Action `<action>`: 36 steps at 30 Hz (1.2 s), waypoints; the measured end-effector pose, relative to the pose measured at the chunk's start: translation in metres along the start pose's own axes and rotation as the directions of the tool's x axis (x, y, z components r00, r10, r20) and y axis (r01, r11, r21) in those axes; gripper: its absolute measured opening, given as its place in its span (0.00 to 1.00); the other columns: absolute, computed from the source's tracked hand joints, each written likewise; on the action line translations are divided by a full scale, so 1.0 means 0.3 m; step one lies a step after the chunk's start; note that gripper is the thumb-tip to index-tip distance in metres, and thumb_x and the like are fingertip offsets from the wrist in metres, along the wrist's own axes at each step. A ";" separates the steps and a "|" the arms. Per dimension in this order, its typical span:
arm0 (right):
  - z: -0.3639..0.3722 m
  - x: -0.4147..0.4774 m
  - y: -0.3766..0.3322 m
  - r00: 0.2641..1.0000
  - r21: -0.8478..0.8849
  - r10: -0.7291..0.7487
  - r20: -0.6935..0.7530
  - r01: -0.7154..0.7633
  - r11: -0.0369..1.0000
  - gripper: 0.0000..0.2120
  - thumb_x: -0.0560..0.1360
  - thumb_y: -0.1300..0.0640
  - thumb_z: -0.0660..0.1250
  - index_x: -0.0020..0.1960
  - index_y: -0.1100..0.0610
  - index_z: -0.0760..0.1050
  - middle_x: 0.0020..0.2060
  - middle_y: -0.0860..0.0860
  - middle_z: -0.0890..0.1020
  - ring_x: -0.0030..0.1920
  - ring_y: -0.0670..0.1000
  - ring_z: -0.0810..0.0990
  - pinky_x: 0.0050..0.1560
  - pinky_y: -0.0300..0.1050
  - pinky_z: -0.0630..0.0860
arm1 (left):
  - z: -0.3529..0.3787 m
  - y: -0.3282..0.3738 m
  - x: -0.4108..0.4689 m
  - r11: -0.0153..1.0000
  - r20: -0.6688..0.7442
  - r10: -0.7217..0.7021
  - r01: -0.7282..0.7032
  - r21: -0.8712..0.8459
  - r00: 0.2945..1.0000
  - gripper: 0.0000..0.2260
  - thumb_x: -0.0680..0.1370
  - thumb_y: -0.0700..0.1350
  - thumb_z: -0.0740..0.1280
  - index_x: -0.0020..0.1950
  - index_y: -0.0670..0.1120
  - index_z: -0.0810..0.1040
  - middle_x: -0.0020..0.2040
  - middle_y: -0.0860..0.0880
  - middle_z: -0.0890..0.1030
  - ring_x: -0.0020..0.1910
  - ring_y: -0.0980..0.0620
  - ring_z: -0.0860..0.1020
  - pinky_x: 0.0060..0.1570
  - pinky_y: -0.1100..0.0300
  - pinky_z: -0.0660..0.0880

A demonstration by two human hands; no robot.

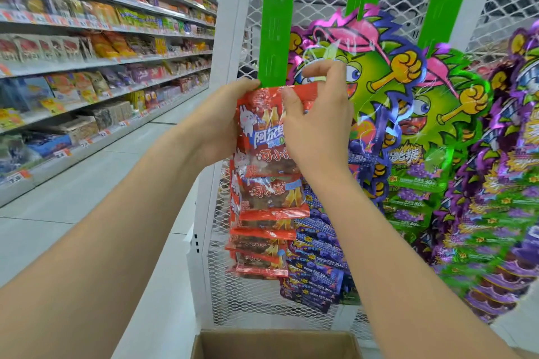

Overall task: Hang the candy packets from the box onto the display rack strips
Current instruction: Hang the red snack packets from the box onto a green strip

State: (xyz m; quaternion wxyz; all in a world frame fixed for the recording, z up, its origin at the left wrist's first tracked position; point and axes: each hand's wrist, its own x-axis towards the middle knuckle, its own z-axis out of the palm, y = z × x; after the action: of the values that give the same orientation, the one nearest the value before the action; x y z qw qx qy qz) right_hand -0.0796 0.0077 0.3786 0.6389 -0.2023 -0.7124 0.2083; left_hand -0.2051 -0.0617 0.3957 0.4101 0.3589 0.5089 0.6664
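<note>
Packet (262,131), red, is held up against lower end of leftmost strip (275,23), by left edge of rack (230,23). Packet's left side is gripped by left hand (224,121), thumb at top corner. Packet's top edge is pinched by right hand (318,119), fingers curled above it. Hung packets (262,227), also red, are seen in overlapping column directly below. Purple packets (318,265) and green packets (408,125) are hung further right. Open box (277,341) is seen below rack. Stocked shelves (102,38) are seen at left.
</note>
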 end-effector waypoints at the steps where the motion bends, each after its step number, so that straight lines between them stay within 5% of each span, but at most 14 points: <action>1: 0.005 0.013 -0.007 1.000 -0.006 -0.002 0.006 0.002 1.000 0.15 0.77 0.61 0.74 0.59 0.57 0.71 0.37 0.38 0.71 0.36 0.38 0.70 0.39 0.35 0.63 | 0.000 0.001 0.001 0.999 0.026 -0.009 0.010 -0.033 1.000 0.15 0.84 0.55 0.61 0.65 0.49 0.78 0.64 0.42 0.81 0.58 0.44 0.82 0.61 0.46 0.81; 7: 0.024 0.065 -0.005 1.000 -0.004 0.007 0.015 -0.006 1.000 0.14 0.77 0.62 0.72 0.58 0.60 0.70 0.38 0.38 0.70 0.43 0.25 0.69 0.39 0.45 0.55 | 0.015 0.002 0.005 0.995 0.128 0.023 -0.010 -0.100 0.991 0.23 0.85 0.59 0.61 0.71 0.46 0.80 0.68 0.43 0.83 0.64 0.43 0.83 0.62 0.45 0.81; 11: 0.018 0.079 -0.009 0.998 -0.051 0.036 0.058 -0.033 0.998 0.15 0.77 0.62 0.71 0.59 0.59 0.69 0.39 0.41 0.71 0.39 0.40 0.71 0.39 0.45 0.57 | 0.019 -0.010 0.006 0.998 0.095 0.031 -0.025 -0.065 0.995 0.14 0.86 0.54 0.63 0.59 0.47 0.84 0.62 0.42 0.85 0.58 0.43 0.85 0.56 0.46 0.83; 17: -0.001 0.065 0.005 0.980 -0.131 0.062 0.188 -0.038 0.991 0.15 0.77 0.59 0.71 0.59 0.57 0.68 0.49 0.48 0.75 0.50 0.55 0.71 0.42 0.46 0.55 | 0.003 -0.022 0.008 0.997 0.055 0.059 -0.057 -0.043 0.997 0.12 0.86 0.48 0.63 0.62 0.42 0.81 0.57 0.41 0.85 0.53 0.44 0.85 0.49 0.50 0.85; 26: -0.011 0.013 -0.020 0.946 -0.118 0.103 0.308 -0.069 0.991 0.15 0.78 0.65 0.67 0.64 0.60 0.69 0.40 0.45 0.74 0.38 0.38 0.69 0.37 0.42 0.60 | -0.012 -0.044 -0.006 0.950 -0.081 0.261 -0.240 0.201 0.962 0.06 0.85 0.43 0.67 0.52 0.44 0.82 0.46 0.44 0.87 0.44 0.49 0.86 0.50 0.51 0.85; 29: -0.016 -0.037 -0.004 0.969 -0.184 0.079 0.233 -0.036 0.982 0.17 0.77 0.63 0.70 0.64 0.57 0.70 0.43 0.44 0.77 0.42 0.41 0.74 0.41 0.40 0.59 | -0.027 -0.084 -0.027 0.783 -0.147 0.472 -0.337 0.523 0.869 0.02 0.82 0.47 0.72 0.53 0.51 0.83 0.48 0.48 0.88 0.48 0.48 0.87 0.55 0.45 0.84; 32: -0.034 -0.119 0.034 0.989 -0.269 -0.128 0.075 0.143 0.952 0.16 0.75 0.64 0.72 0.63 0.58 0.76 0.55 0.53 0.80 0.56 0.53 0.78 0.54 0.38 0.67 | -0.057 -0.160 -0.039 0.519 -0.114 0.694 -0.384 0.764 0.711 0.16 0.79 0.51 0.74 0.65 0.52 0.77 0.57 0.54 0.84 0.56 0.52 0.82 0.60 0.47 0.79; 34: -0.062 -0.211 0.058 0.966 -0.211 -0.255 0.044 0.259 0.943 0.12 0.75 0.67 0.70 0.58 0.61 0.79 0.53 0.55 0.80 0.56 0.56 0.79 0.58 0.44 0.74 | -0.070 -0.241 -0.066 0.356 -0.087 0.789 -0.337 0.871 0.608 0.27 0.78 0.51 0.74 0.74 0.48 0.71 0.67 0.53 0.76 0.66 0.49 0.76 0.69 0.54 0.71; 36: -0.097 -0.345 0.112 0.950 -0.077 -0.268 0.159 0.282 0.956 0.09 0.74 0.68 0.69 0.53 0.60 0.81 0.47 0.52 0.82 0.49 0.52 0.81 0.52 0.42 0.76 | -0.077 -0.341 -0.117 0.217 -0.061 0.847 -0.238 0.947 0.529 0.28 0.79 0.50 0.73 0.76 0.44 0.70 0.71 0.45 0.71 0.71 0.43 0.69 0.71 0.58 0.61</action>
State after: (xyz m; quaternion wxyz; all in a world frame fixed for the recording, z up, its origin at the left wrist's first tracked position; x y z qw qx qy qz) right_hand -0.0393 -0.0206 0.2775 0.5969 -0.1164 -0.7880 0.0960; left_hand -0.1932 -0.0877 0.2888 -0.2914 0.4512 0.6873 0.4891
